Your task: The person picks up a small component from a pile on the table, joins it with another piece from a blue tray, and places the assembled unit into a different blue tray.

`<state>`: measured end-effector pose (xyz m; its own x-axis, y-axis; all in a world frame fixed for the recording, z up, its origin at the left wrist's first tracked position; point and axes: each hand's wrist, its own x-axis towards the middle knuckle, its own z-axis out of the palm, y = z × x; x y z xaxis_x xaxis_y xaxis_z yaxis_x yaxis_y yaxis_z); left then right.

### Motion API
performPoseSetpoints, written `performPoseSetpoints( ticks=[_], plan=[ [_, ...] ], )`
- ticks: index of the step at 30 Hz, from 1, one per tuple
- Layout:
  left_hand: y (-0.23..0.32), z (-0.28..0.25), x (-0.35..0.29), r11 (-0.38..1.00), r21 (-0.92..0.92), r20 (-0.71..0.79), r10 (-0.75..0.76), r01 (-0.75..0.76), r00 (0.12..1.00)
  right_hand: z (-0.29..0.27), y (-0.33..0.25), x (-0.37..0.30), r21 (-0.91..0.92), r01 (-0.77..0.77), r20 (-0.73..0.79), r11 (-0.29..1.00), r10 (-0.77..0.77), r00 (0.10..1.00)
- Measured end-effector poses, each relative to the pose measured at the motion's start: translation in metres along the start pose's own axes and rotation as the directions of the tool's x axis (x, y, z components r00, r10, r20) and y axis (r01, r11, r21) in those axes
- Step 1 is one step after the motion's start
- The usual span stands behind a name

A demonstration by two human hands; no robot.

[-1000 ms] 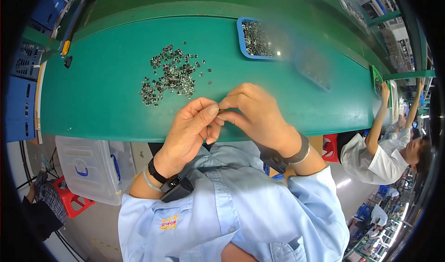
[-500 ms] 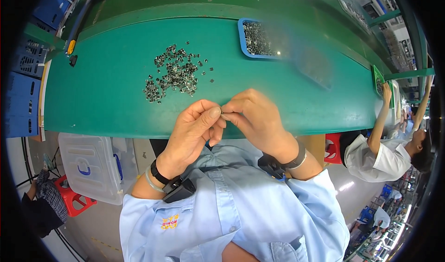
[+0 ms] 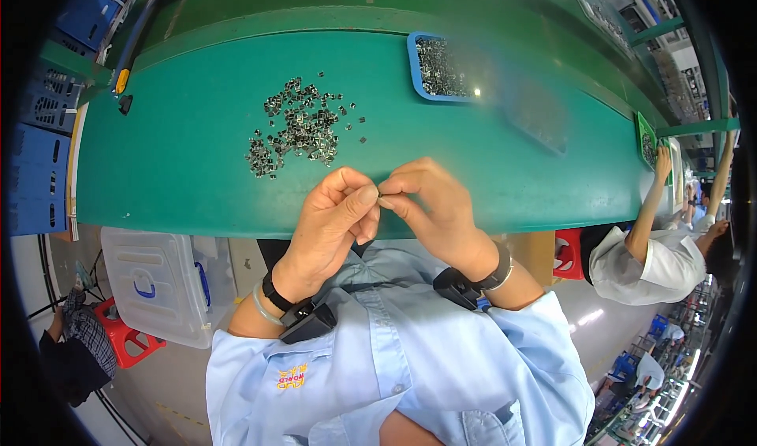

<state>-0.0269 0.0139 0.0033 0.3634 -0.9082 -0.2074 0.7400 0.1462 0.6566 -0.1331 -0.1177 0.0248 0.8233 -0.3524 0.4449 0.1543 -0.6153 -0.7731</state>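
Near the front edge of the green tabletop, my left hand and my right hand meet, thumbs and forefingers pinched together. Between the fingertips sits a tiny dark metal part, mostly covered, so its shape is unclear. Just beyond my left hand lies a loose pile of small shiny metal parts, spread over the table. A blue tray holding many similar small parts stands at the far side; a blurred patch in the picture hides its right portion.
The green table ends close to my body. Blue crates stand at the left, with a clear lidded box below the edge. At the right, a co-worker reaches to a green tray.
Both my hands stay pinched at nearly the same spot, with only slight shifts of the fingers and wrists. The pile looks unchanged. At the right, the co-worker's head and arm have shifted a little.
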Motion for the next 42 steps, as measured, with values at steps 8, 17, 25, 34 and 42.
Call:
performPoseSetpoints(
  ticks=[8, 17, 25, 34, 42],
  plan=[
    [0.009, 0.009, -0.001, 0.992, -0.124, 0.069, -0.024, 0.032, 0.997, -0.004, 0.001, 0.003, 0.146, -0.035, -0.031, 0.989, 0.040, 0.999],
    [-0.007, 0.011, 0.001, 0.923, -0.360, 0.187, -0.069, 0.133, 0.980, 0.003, -0.002, -0.006, 0.505, -0.180, -0.031, 0.844, 0.226, 0.974],
    [-0.013, 0.007, 0.002, 0.911, -0.391, 0.197, -0.056, 0.131, 0.979, 0.001, -0.001, -0.003, 0.270, -0.067, -0.027, 0.961, 0.077, 0.997],
    [-0.008, 0.011, -0.001, 0.957, -0.274, 0.118, -0.061, 0.091, 0.991, 0.000, 0.003, -0.004, 0.131, 0.049, -0.044, 0.990, -0.043, 0.998],
    [0.004, 0.013, -0.005, 1.000, 0.022, -0.037, -0.018, 0.019, 0.999, -0.007, 0.009, 0.002, -0.165, 0.261, -0.010, 0.951, -0.266, 0.964]
  ],
)
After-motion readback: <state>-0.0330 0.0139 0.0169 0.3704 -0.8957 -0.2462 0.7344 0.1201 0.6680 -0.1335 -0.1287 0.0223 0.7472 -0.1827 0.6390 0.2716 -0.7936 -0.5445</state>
